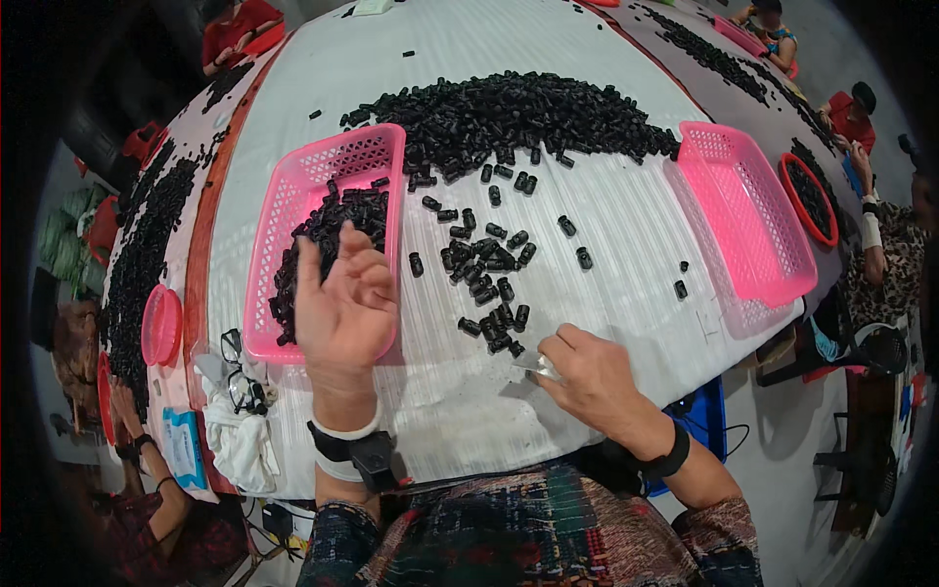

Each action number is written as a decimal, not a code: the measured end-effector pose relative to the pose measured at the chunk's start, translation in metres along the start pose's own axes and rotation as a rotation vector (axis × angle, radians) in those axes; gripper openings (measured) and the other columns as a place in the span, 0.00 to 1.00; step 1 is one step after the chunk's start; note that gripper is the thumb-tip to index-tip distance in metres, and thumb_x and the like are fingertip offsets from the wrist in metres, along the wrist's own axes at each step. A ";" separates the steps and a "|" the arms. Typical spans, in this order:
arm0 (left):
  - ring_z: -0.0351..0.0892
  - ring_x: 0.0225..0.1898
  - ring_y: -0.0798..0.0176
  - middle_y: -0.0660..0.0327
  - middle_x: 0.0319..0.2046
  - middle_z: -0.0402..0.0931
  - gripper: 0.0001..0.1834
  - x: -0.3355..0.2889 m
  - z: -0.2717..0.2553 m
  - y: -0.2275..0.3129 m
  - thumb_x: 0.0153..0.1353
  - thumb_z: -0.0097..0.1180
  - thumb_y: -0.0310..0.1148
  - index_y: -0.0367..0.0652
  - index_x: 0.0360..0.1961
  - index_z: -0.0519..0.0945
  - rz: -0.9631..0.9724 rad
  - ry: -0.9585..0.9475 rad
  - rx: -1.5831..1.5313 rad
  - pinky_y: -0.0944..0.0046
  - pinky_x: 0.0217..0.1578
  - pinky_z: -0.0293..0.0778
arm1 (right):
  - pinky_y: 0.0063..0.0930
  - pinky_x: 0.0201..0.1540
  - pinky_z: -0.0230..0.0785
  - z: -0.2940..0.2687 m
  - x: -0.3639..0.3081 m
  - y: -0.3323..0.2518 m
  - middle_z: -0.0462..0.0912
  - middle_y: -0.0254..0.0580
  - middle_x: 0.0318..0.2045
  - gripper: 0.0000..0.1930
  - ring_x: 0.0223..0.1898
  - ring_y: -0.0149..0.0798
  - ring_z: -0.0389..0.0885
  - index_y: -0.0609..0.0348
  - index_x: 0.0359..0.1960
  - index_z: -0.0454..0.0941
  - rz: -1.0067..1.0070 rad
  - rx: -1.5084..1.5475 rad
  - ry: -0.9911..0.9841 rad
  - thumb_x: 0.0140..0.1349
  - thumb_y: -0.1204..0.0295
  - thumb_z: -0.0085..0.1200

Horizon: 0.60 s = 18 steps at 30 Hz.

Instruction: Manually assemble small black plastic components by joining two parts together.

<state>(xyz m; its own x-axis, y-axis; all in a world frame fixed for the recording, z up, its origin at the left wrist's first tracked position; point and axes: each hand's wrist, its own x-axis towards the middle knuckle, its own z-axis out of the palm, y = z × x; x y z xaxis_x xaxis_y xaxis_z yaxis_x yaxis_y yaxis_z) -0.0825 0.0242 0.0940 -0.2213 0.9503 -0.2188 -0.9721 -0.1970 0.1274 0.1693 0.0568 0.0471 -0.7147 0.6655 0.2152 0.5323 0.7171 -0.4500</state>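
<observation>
My left hand is held over the pink basket on the left, palm up, its fingers apart and nothing seen in it. Small black cylindrical plastic pieces lie heaped inside that basket. Low over the table, my right hand is closed around a small blade with a whitish grip. Just beyond the blade tip lies a loose cluster of the same black pieces. Farther off, a long dark pile of black pieces stretches across the table.
A second pink basket stands at the right, beside a red round tray of black pieces. Glasses and a white cloth lie at the left edge, near a blue-and-white packet. Other people sit at neighbouring tables on both sides.
</observation>
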 end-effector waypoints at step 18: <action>0.59 0.23 0.72 0.69 0.23 0.63 0.10 -0.002 -0.009 -0.039 0.64 0.42 0.37 0.42 0.37 0.71 -0.175 -0.029 0.217 0.73 0.23 0.59 | 0.36 0.21 0.68 0.021 0.018 -0.008 0.72 0.44 0.22 0.11 0.23 0.45 0.75 0.62 0.22 0.71 0.037 -0.132 -0.073 0.40 0.71 0.59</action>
<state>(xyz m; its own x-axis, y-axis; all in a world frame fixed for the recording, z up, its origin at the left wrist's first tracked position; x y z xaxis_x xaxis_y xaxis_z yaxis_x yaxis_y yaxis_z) -0.0447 0.0276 0.0811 -0.0467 0.9724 -0.2286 -0.9551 0.0236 0.2953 0.1430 0.0587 0.0367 -0.7221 0.6785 0.1347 0.6102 0.7166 -0.3379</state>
